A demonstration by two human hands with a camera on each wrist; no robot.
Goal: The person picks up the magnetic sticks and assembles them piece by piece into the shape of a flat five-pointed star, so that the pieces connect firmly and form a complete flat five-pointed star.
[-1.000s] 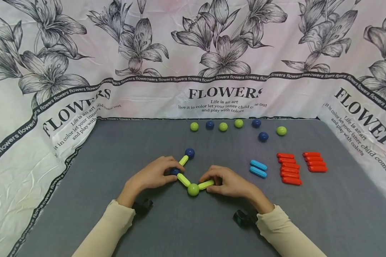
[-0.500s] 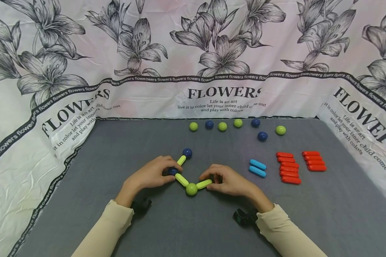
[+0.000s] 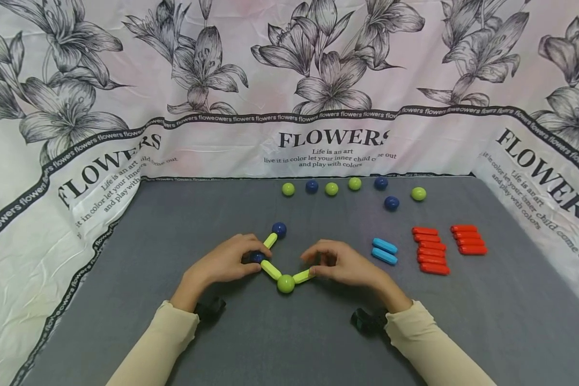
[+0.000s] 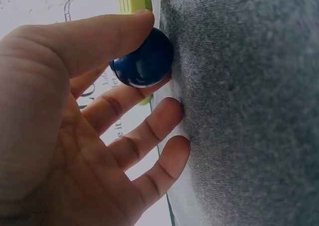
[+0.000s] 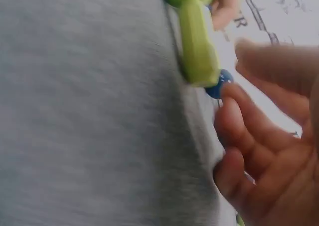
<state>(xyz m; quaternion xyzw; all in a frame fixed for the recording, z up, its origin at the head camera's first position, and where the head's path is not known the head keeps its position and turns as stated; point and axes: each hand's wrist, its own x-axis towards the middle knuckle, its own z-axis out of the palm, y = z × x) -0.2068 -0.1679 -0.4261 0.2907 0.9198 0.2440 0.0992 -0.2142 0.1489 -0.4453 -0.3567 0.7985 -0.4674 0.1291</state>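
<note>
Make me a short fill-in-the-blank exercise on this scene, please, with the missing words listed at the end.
1. The left hand pinches a ball whose colour is ____.
2. In the head view, the joined green ball touches ____ of the yellow-green sticks.
3. In the head view, the light blue sticks lie to the ____ of the red sticks.
4. The loose green balls at the back number ____.

Missing words: blue; two; left; four.
</note>
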